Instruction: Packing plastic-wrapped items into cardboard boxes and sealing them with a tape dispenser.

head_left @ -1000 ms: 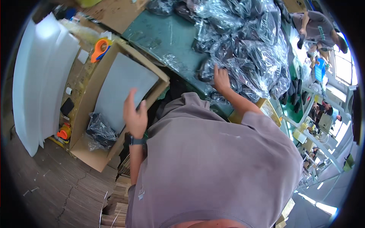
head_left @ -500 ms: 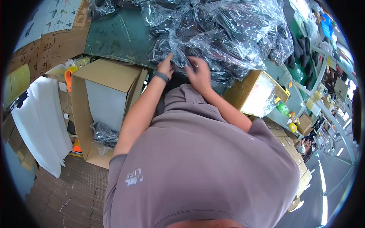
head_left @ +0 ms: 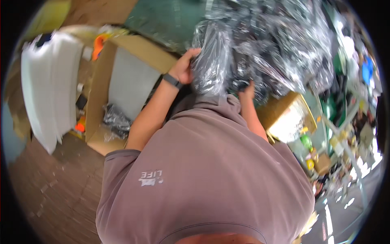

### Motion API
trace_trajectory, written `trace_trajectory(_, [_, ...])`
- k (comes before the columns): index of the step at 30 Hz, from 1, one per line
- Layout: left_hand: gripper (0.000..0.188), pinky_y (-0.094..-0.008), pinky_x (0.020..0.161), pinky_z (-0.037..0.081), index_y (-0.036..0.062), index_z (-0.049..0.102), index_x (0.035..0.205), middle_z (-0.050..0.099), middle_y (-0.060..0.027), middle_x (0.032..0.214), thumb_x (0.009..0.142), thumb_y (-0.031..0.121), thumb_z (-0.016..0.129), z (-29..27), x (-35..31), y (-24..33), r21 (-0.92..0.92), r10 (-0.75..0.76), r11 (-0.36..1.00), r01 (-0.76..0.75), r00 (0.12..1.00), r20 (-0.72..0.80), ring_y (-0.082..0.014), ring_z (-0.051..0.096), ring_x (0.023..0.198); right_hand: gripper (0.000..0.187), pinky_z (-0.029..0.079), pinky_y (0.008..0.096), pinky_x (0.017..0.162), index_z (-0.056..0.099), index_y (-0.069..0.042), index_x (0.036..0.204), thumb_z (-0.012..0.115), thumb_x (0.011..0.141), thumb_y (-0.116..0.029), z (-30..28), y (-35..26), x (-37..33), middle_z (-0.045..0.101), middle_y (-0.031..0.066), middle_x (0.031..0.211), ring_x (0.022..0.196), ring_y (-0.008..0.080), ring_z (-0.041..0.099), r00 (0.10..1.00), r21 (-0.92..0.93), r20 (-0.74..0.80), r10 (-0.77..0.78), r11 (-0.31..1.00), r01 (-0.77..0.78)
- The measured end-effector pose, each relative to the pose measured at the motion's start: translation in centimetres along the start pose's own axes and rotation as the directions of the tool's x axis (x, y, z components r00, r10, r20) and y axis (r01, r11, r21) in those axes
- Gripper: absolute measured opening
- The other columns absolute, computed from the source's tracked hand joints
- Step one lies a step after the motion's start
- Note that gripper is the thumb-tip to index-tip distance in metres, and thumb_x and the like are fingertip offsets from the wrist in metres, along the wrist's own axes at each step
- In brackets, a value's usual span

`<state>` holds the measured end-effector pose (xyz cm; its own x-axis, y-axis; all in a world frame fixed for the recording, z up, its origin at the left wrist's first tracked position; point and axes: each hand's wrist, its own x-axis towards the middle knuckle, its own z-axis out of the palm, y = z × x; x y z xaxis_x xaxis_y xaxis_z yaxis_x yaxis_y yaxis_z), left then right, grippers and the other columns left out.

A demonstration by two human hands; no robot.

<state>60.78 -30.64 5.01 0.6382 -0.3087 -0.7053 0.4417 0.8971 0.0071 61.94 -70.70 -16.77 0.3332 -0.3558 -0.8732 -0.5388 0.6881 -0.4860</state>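
In front of my body, a long dark item in a clear plastic bag (head_left: 213, 61) stands out from a pile of similar bagged items. My left hand (head_left: 187, 67), with a dark band at its wrist, is closed on the left side of that bag. At the near edge of the pile, my right hand (head_left: 247, 92) is closed against another dark bagged item (head_left: 242, 67). Motion blur and the plastic hide part of its fingers. What lies inside the bags cannot be made out clearly.
To the left stands an open cardboard box (head_left: 97, 87) with a grey-white lining and a dark bagged item (head_left: 117, 118) inside. White sheets (head_left: 53, 89) hang beyond it. A yellowish box (head_left: 284, 116) with clear plastic is at right. The green tabletop (head_left: 162, 24) lies behind.
The view has swung, so the box and pile sit differently. My hands have moved farther apart, and a long bagged item now stands out between them, with my left hand on it.
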Motion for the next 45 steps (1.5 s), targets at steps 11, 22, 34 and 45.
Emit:
trace_trajectory(11, [0.108, -0.0388, 0.128, 0.038, -0.0015, 0.028, 0.175, 0.045, -0.016, 0.172, 0.088, 0.016, 0.09, -12.1, -32.6, -0.1, 0.381, 0.205, 0.866, -0.324, 0.925, 0.321, -0.0244, 0.045, 0.156, 0.069, 0.047, 0.0653, 0.123, 0.058, 0.0, 0.154, 0.052, 0.107, -0.05, -0.9, -2.1, -25.2, 0.067, 0.0205, 0.151, 0.141, 0.0432, 0.062, 0.983, -0.547, 0.153, 0.103, 0.837, -0.003])
trace_trajectory(22, [0.055, -0.0466, 0.08, 0.061, -0.0048, 0.081, 0.105, 0.081, -0.0252, 0.097, 0.081, 0.045, 0.085, -46.3, -48.6, 9.6, 0.928, 0.267, 0.013, 0.372, 0.893, -0.361, -0.0349, 0.078, 0.085, 0.07, 0.054, 0.04, 0.103, 0.058, 0.006, 0.145, 0.083, 0.085, -0.018, 17.1, 18.0, -52.6, 0.073, 0.0209, 0.125, 0.112, 0.0259, 0.069, 0.279, -0.162, 0.788, 0.549, -0.253, 0.954])
trace_trajectory(34, [0.051, -0.0544, 0.11, 0.055, 0.0025, 0.057, 0.153, 0.068, -0.0212, 0.146, 0.101, 0.004, 0.058, -61.3, -35.1, 6.5, 0.914, 0.979, -0.005, 0.405, 0.187, -0.078, -0.0484, 0.066, 0.13, 0.099, 0.059, 0.057, 0.1, 0.035, 0.008, 0.155, 0.084, 0.092, -0.051, 8.8, 56.5, -36.4, 0.073, 0.0384, 0.123, 0.119, 0.0535, 0.072, 0.315, 0.07, 0.596, 0.739, -0.439, 0.896])
trace_trajectory(45, [0.054, -0.0501, 0.105, 0.058, -0.0032, 0.079, 0.123, 0.075, -0.0291, 0.136, 0.091, 0.04, 0.08, -66.0, -34.1, -8.9, 0.734, 0.767, 0.148, 0.663, 0.391, -0.508, -0.0454, 0.071, 0.128, 0.052, 0.062, 0.0442, 0.095, 0.062, -0.005, 0.151, 0.076, 0.104, -0.022, 17.1, 26.8, -46.8, 0.078, 0.0211, 0.124, 0.109, 0.0332, 0.078, -0.223, 0.022, 0.565, 0.794, 0.256, 0.966])
